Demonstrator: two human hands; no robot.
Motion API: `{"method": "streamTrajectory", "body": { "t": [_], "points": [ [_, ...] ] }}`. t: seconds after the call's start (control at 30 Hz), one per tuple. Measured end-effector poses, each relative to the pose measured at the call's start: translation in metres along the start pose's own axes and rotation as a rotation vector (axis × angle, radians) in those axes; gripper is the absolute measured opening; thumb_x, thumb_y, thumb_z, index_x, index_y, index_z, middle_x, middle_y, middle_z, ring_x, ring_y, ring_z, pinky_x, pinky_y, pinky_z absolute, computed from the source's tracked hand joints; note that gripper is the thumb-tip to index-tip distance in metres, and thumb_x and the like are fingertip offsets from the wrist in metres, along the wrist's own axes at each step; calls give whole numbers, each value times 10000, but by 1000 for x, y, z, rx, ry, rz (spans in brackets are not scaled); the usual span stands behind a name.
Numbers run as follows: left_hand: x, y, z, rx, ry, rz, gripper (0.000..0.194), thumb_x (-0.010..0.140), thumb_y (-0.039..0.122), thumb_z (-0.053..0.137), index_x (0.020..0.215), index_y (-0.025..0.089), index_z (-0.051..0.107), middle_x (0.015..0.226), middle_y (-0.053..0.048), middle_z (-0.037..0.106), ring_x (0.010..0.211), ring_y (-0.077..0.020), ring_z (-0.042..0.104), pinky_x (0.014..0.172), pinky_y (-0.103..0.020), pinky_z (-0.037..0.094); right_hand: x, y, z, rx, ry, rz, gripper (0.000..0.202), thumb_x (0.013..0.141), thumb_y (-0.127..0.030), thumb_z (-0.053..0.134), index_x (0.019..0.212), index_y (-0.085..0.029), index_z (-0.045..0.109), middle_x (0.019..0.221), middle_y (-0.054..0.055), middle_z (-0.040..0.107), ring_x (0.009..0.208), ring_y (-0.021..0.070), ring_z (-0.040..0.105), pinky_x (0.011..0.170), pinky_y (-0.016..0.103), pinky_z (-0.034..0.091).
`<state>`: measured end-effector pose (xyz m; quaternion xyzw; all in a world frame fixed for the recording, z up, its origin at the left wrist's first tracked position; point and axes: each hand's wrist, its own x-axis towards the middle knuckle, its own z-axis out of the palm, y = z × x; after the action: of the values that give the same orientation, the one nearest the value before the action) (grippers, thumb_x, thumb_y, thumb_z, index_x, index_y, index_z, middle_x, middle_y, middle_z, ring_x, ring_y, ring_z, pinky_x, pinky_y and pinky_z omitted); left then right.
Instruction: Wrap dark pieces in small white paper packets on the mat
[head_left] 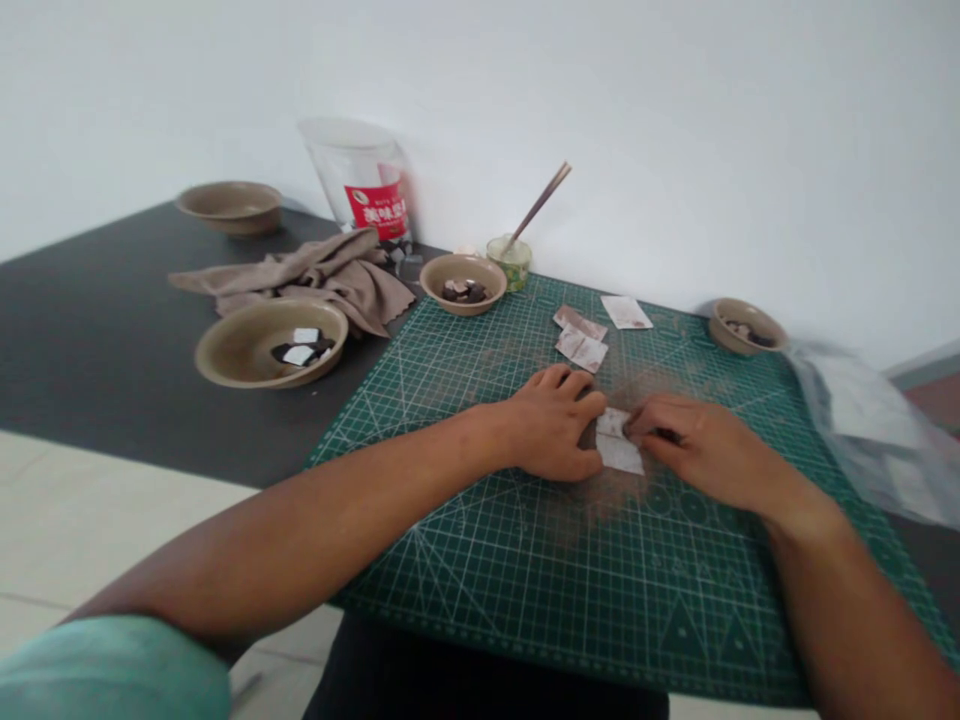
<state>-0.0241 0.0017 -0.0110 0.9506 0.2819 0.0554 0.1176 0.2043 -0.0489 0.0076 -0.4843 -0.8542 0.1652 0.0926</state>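
My left hand [559,428] presses down at the left edge of a creased white paper piece [621,455], its fingers bent and the thumb near the paper's lower side. The paper lies on a green cutting mat [525,590] and is smudged with brown. At its right edge my right hand [694,440] is closed in a pinch against the paper. Those fingertips hide whatever is between them. Brown dust is spread on the mat around both hands. Just beyond lie smudged paper pieces [583,347] and a whiter one [627,312].
Bowls with dark and pale bits stand at left [217,350], at the mat's back edge [431,280] and at right [724,330]. Behind them are a cloth [322,275], a clear plastic tub [337,160] and a green cup [517,272] with sticks. A plastic bag [870,430] lies right.
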Motion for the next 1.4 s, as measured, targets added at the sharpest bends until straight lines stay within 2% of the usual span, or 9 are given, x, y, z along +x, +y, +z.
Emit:
{"method": "streamTrajectory", "body": {
  "t": [0.1,0.27,0.43,0.6,0.83,1.0,1.07,1.2,1.4],
  "points": [
    [0,0,-1,2,-7,12,504,879,547,512,1237,193,505,1420,-132,441,1328,-365,376,1117,-528,332,-1,-7,1,99,-79,-73,161,964,-172,537,886,-229,665,961,23,690,881,175,639,781,312,487],
    [0,1,-2,5,-7,-7,489,875,513,519,1247,196,508,1433,-133,430,1346,-370,353,1131,-539,311,1,-2,1,-2,60,5,131,944,-179,549,915,-217,671,977,52,686,904,211,634,811,354,481],
    [0,1,-1,4,-1,8,496,877,525,512,1242,189,505,1423,-141,431,1337,-372,363,1124,-545,322,-4,-1,0,53,-75,-40,160,957,-188,537,875,-229,669,922,29,687,831,185,632,745,319,470],
    [0,0,1,13,11,1,484,870,502,521,1236,185,503,1429,-145,423,1341,-377,359,1126,-549,322,2,1,2,-70,78,65,119,957,-219,547,933,-215,663,968,51,679,885,218,628,777,351,453],
    [1,0,0,11,-3,13,496,882,537,512,1237,191,505,1422,-134,430,1327,-366,371,1121,-535,328,-4,-5,-2,98,-79,-54,143,949,-193,549,868,-229,662,908,23,677,836,181,623,753,313,458],
    [1,0,0,18,-10,-3,476,875,511,524,1234,200,498,1442,-127,421,1346,-364,351,1124,-537,322,4,-3,2,1,79,40,114,941,-216,556,884,-216,655,932,47,672,858,210,620,759,341,454],
    [1,0,0,17,-5,-3,471,877,510,525,1235,205,499,1441,-122,424,1342,-360,357,1123,-536,324,1,0,-2,-49,47,54,115,931,-206,562,868,-217,657,891,42,665,821,210,614,732,341,449],
    [0,0,0,13,6,13,488,882,528,516,1234,192,503,1422,-135,434,1335,-368,365,1117,-537,332,-4,-5,-1,10,-65,-63,162,939,-165,530,878,-226,667,919,34,675,819,190,621,732,329,463],
    [1,0,-1,7,-6,-5,469,872,508,529,1230,206,499,1438,-124,427,1343,-360,355,1129,-540,314,3,0,4,-40,84,22,126,944,-216,543,917,-215,666,967,61,681,870,220,623,772,363,469]
  ]
}}
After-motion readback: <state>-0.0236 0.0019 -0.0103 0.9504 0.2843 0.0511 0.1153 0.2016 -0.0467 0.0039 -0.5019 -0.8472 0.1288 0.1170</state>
